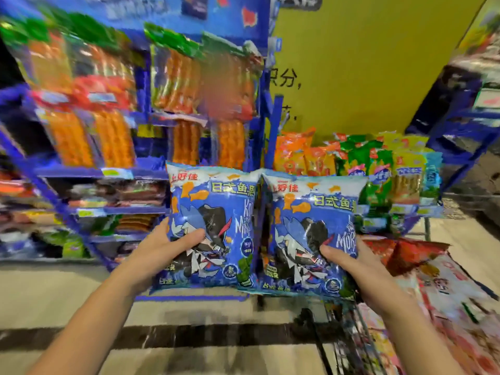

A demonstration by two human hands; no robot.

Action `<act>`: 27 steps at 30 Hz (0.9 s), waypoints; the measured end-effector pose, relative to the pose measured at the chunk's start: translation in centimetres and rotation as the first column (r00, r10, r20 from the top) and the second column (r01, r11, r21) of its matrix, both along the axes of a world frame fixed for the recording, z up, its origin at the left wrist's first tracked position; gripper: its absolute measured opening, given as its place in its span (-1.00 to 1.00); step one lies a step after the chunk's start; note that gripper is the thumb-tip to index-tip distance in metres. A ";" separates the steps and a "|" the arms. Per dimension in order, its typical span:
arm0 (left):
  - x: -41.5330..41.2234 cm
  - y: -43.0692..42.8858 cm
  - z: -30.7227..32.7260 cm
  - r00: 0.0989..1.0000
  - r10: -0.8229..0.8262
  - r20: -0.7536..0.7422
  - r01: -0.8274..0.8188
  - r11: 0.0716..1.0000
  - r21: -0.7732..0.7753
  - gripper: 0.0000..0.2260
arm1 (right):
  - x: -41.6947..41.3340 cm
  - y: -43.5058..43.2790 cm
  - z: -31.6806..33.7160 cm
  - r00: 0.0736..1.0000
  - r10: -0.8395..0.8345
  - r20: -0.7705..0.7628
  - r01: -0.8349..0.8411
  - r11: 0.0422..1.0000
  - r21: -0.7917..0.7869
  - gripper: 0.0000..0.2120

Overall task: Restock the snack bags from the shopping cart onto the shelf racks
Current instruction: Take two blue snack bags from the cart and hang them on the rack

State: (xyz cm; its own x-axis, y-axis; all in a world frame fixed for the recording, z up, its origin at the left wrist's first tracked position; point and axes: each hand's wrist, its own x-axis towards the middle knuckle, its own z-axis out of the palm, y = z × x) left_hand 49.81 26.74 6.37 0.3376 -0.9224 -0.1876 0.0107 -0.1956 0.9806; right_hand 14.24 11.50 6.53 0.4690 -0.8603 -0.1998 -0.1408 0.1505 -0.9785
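Two blue snack bags are held upright side by side, in front of the blue shelf rack [151,171]. The left hand [165,250] is closed on the left blue bag [213,226] near its lower left edge, thumb across the printed front and fingers behind. The right hand [349,263] is closed on the right blue bag [311,234] at its lower right, thumb likewise on the front. The inner edges of the two bags touch or slightly overlap; which one, the view does not settle.

The shopping cart [351,334] stands at near right, with a red bag [405,253] and other packets in it just beside the right forearm.

Risks, as judged from this position:
- Each bag is gripped low and at one side only. The air-filled film is slick and yielding; a thumb pressing harder may crush the contents, while a looser grip lets the bag pivot or slip to the floor.
- With both hands occupied, neither is free to clear a slot. The upper left rack is crowded with hanging sausage packs [176,77], and the far low shelf with orange snack bags [297,155] and green snack bags [362,163]. Pushing a bag in one-handed may dislodge neighbouring stock.
- The picture is heavily blurred, so no empty slot for these bags can be confirmed; misplacement among unlike goods is possible.
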 end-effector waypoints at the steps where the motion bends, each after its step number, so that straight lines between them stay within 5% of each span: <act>1: 1.8 2.2 0.2 0.999 0.049 -0.014 -0.049 0.999 -0.011 -0.17 | 2.6 0.8 0.3 0.999 0.040 -0.010 -0.040 0.999 -0.009 -0.05; 4: 7.0 9.0 0.7 0.975 0.220 -0.035 -0.221 0.974 -0.040 -0.05 | 10.8 3.5 0.9 0.986 0.163 -0.012 -0.164 0.987 -0.008 -0.18; 9: 15.1 20.8 1.7 0.916 0.386 -0.107 -0.393 0.917 -0.059 -0.40 | 24.9 10.2 1.8 0.934 0.352 0.054 -0.351 0.936 -0.027 -0.12; 14: 22.0 31.6 2.7 0.833 0.545 -0.098 -0.552 0.832 -0.056 -0.08 | 37.3 16.0 3.1 0.852 0.512 0.105 -0.506 0.859 -0.084 0.02; 20: 28.2 40.2 4.9 0.733 0.675 -0.084 -0.680 0.726 -0.100 -0.26 | 49.8 21.4 5.0 0.748 0.653 0.121 -0.648 0.758 -0.080 -0.48; 27: 35.2 44.3 6.3 0.604 0.796 -0.037 -0.796 0.599 -0.093 -0.54 | 62.7 24.6 5.6 0.654 0.742 0.146 -0.737 0.669 -0.100 -0.60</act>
